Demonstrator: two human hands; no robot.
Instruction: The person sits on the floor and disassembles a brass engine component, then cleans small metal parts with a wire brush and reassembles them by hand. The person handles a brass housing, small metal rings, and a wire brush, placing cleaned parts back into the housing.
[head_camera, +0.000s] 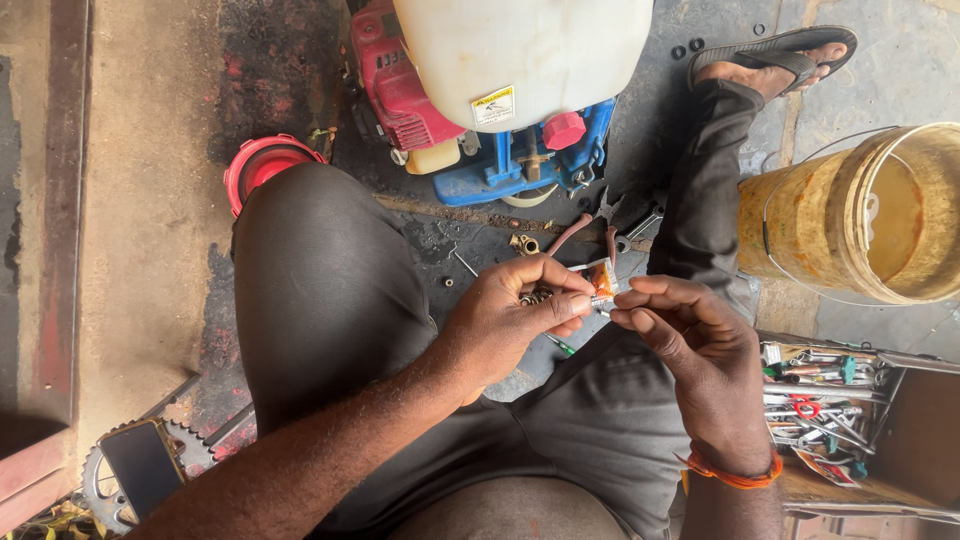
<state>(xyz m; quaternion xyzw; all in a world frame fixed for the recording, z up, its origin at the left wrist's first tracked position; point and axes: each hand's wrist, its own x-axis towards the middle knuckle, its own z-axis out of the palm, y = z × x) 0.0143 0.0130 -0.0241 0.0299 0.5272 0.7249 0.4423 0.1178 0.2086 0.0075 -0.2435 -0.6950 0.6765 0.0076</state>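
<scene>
The left hand (515, 315) pinches a small orange sachet (603, 277) between thumb and forefinger, with small brass parts cupped in its palm. The right hand (690, 340) closes its fingertips on the sachet's silvery nozzle end, just beside the left thumb. The sachet looks light, soft and crushable, probably best held by its crimped edge. It is orange with a pale band, and sits above the lap, below the blue-and-red sprayer engine (490, 140).
</scene>
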